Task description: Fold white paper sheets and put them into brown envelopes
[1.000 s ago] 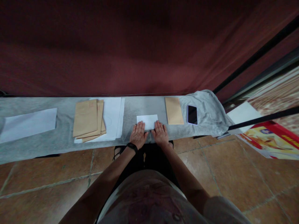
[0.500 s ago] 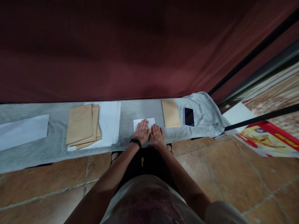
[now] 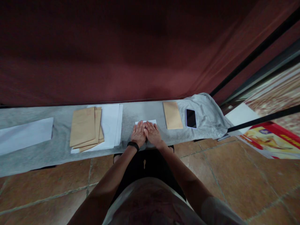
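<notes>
A small folded white sheet (image 3: 145,121) lies on the grey cloth-covered bench (image 3: 58,147) in front of me. My left hand (image 3: 138,133), with a black band on the wrist, lies flat on it with fingers stretched out. My right hand (image 3: 152,133) lies flat beside it, the two hands touching side by side. Most of the sheet is hidden under my palms; only its far edge shows.
To the right lie a brown envelope (image 3: 172,115) and a black phone (image 3: 191,118) on bunched grey cloth. To the left sit a stack of brown envelopes (image 3: 85,128) on white sheets (image 3: 110,122), and a long white sheet (image 3: 24,135). A dark red curtain hangs behind; tiled floor below.
Both hands slid forward and together over the white sheet, covering more of it. The sheet shows a narrower strip than before.
</notes>
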A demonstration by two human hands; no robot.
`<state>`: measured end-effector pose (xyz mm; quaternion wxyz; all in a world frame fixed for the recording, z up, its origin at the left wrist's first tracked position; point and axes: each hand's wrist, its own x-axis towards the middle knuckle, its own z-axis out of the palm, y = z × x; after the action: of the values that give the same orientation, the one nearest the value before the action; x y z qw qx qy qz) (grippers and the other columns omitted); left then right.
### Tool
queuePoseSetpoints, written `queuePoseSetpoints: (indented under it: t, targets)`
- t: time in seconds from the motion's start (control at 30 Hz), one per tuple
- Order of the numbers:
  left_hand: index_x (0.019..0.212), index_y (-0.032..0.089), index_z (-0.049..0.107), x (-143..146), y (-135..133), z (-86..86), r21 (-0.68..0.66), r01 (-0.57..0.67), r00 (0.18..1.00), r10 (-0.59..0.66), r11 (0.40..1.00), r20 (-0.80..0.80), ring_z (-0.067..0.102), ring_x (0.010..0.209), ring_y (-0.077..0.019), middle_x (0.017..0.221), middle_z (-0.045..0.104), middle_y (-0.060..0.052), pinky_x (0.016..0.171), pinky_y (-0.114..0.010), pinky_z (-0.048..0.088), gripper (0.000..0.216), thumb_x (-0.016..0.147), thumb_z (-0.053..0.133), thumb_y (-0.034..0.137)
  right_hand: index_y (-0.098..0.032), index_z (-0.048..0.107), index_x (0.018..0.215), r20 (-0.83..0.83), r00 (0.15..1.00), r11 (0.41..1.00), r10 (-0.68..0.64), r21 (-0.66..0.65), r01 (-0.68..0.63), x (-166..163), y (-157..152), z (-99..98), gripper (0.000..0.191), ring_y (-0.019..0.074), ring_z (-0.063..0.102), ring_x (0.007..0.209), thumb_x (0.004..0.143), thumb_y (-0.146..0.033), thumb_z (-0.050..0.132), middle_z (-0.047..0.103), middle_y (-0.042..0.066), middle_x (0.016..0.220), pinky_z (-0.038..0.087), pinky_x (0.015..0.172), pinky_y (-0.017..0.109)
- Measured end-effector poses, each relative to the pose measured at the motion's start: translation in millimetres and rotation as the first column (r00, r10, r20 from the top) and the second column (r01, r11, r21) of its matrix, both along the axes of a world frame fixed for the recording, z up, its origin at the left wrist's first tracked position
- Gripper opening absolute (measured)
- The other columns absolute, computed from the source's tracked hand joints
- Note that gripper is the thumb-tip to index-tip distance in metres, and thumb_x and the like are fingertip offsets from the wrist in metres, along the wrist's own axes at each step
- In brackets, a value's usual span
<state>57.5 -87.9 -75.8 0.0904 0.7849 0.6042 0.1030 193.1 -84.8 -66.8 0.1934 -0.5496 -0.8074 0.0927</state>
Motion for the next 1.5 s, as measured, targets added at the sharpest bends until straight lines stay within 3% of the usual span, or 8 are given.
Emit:
queuePoseSetpoints:
  t: [0.23,0.77,0.93,1.17,1.3,1.5]
  targets:
    - [0.154,0.008,0.032,-2.7,0.6,-0.1,0.029,-0.012,1.000,0.012,0.999,0.012,0.018,0.153,-0.0234,0.162,0.028,-0.015,0.124,-0.046,0.014,0.059,0.099,0.028,0.029,-0.013,0.037,0.152,0.008,0.997,0.996,-0.083,0.028,0.083,3.3,7.2,-8.4,0.054,0.0261,0.036,0.146,0.104,-0.037,0.036,0.041,0.015,0.155,0.024,0.121,0.050]
    - [0.155,0.009,0.029,-21.4,-3.4,-2.0,0.044,-0.171,0.985,0.170,0.984,0.031,0.019,0.152,-0.0251,0.162,0.029,-0.015,0.125,-0.046,0.014,0.063,0.100,0.032,0.039,-0.008,0.037,0.152,0.029,0.977,0.973,-0.213,0.101,0.209,33.7,-2.2,-17.3,0.057,0.0288,0.037,0.144,0.105,-0.040,0.035,0.041,0.018,0.155,0.026,0.118,0.050]
    - [0.153,0.002,0.031,-18.6,-5.3,3.5,0.019,-0.212,0.977,0.212,0.977,0.012,0.019,0.152,-0.0277,0.161,0.028,-0.019,0.125,-0.048,0.014,0.063,0.100,0.031,0.037,-0.008,0.037,0.152,0.022,0.969,0.965,-0.245,0.106,0.241,37.2,-13.5,-14.5,0.055,0.0283,0.038,0.144,0.105,-0.035,0.034,0.041,0.018,0.155,0.027,0.118,0.050]
    - [0.154,0.011,0.033,27.4,-20.0,17.0,0.063,0.096,0.995,-0.097,0.993,0.004,0.016,0.153,-0.0217,0.162,0.030,-0.009,0.126,-0.045,0.009,0.058,0.102,0.024,0.035,-0.010,0.037,0.152,0.076,0.994,0.995,-0.083,0.066,0.078,22.4,-48.0,-23.6,0.054,0.0239,0.033,0.147,0.100,-0.026,0.039,0.039,0.013,0.158,0.018,0.123,0.044]
    - [0.154,0.010,0.031,41.1,-20.2,14.4,-0.060,0.104,0.995,-0.103,0.993,0.019,0.021,0.152,-0.0208,0.162,0.030,-0.010,0.125,-0.042,0.016,0.059,0.103,0.021,0.038,-0.010,0.033,0.154,0.131,0.988,0.997,-0.077,0.028,0.074,21.7,-54.1,-26.4,0.060,0.0266,0.032,0.147,0.097,-0.024,0.044,0.038,0.015,0.158,0.015,0.124,0.046]
    - [0.155,0.007,0.029,17.2,-20.0,4.6,0.016,0.062,0.998,-0.062,0.998,0.010,0.020,0.152,-0.0237,0.162,0.029,-0.015,0.125,-0.042,0.017,0.068,0.101,0.029,0.048,-0.007,0.039,0.151,0.097,0.983,0.984,-0.158,0.099,0.149,26.6,-54.9,-21.6,0.053,0.0276,0.038,0.144,0.103,-0.029,0.035,0.042,0.016,0.155,0.021,0.121,0.047]
